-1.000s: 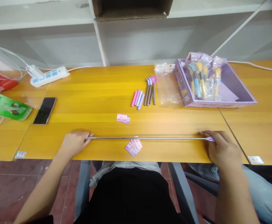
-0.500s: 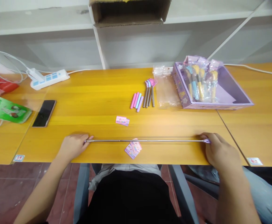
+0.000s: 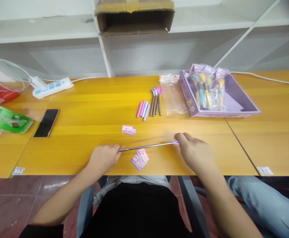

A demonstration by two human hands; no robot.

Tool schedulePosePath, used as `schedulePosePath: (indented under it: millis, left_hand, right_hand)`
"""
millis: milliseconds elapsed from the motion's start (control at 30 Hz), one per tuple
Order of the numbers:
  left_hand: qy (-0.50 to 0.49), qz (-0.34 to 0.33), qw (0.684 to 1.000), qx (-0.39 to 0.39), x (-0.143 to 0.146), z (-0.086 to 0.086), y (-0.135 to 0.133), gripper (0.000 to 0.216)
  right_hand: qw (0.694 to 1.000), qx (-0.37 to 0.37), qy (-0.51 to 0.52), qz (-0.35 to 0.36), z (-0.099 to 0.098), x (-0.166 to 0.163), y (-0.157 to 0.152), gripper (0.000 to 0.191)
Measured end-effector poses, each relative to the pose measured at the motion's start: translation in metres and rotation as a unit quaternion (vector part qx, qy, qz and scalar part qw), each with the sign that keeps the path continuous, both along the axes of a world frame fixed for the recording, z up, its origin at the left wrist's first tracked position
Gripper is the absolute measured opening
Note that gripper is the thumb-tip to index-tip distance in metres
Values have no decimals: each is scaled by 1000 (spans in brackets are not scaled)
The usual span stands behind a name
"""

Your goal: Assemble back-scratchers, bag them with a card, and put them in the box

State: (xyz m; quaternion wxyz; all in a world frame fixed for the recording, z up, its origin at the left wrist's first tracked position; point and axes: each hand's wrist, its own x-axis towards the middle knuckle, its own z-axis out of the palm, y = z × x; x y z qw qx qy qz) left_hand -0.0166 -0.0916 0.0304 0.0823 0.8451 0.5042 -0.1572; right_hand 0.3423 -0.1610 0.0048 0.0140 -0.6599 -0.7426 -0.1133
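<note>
A telescopic back scratcher (image 3: 148, 146) with a thin metal rod spans the space between my hands, just above the table. My left hand (image 3: 106, 158) is closed round the thicker end of the rod. At the other end, my right hand (image 3: 192, 150) grips the purple head, which my fingers partly cover. Under the rod lie small pink and purple cards (image 3: 139, 159), with more cards (image 3: 128, 130) farther back. Several metal back scratchers (image 3: 156, 102) with claw heads lie side by side beyond, next to pink, blue and purple handle sleeves (image 3: 143, 110).
A purple box (image 3: 223, 114) at the back right holds bagged brushes (image 3: 206, 91). Clear plastic bags (image 3: 172, 97) lie beside it. On the left are a phone (image 3: 46, 123), a green pouch (image 3: 7, 118) and a power strip (image 3: 53, 87). A cardboard box (image 3: 134, 19) sits on the shelf.
My hands have come closer together, and the back scratcher's rod is much shorter. The right hand moved left and slightly up; the left hand moved right.
</note>
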Motion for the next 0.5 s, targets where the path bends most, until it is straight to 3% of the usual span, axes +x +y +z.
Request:
schedulePosePath:
  millis: [133,300,400,500]
  left_hand:
    - [-22,29,999,-10,32,10,2,41]
    - [-62,19,998,-18,45,10,8,35]
    - [-128,25,991,-14,47,8,18,33]
    - [-269,10,962,-41,47,9,40,25]
  right_hand:
    - [1000,0,-30,-7,26,-54,22,20]
    - [997,-73,-12,31,30,-99,38,21]
    - [994,-96,8,56,34,-101,55,25]
    - [994,-76,30,72,48,-80,84,30]
